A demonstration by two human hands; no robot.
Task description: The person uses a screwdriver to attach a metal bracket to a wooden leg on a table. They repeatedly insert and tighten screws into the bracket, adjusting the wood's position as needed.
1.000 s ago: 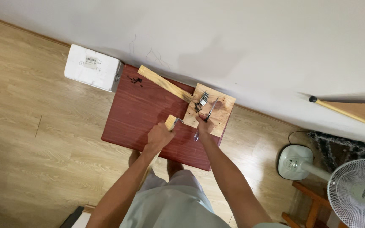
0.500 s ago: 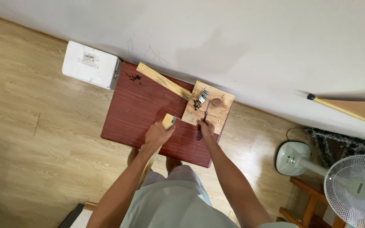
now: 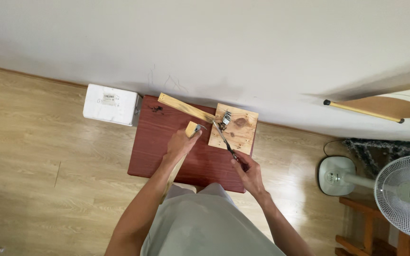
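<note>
Your right hand [image 3: 247, 171] has drawn back toward you from the plywood square [image 3: 237, 128] on the red-brown table [image 3: 160, 151], fingers closed on a screwdriver [image 3: 225, 143] whose tip reaches the metal fitting [image 3: 224, 121]. Your left hand [image 3: 181, 144], arm extended, grips a small wood block [image 3: 191, 128].

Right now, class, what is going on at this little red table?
A person stands over a dark red table by the wall. The left hand grips the end of a wooden strip. The right hand holds a screwdriver, its tip toward a small metal part on a square wooden board. A second wooden strip lies slanted at the back, and a white box sits on the floor beside the table.
</note>
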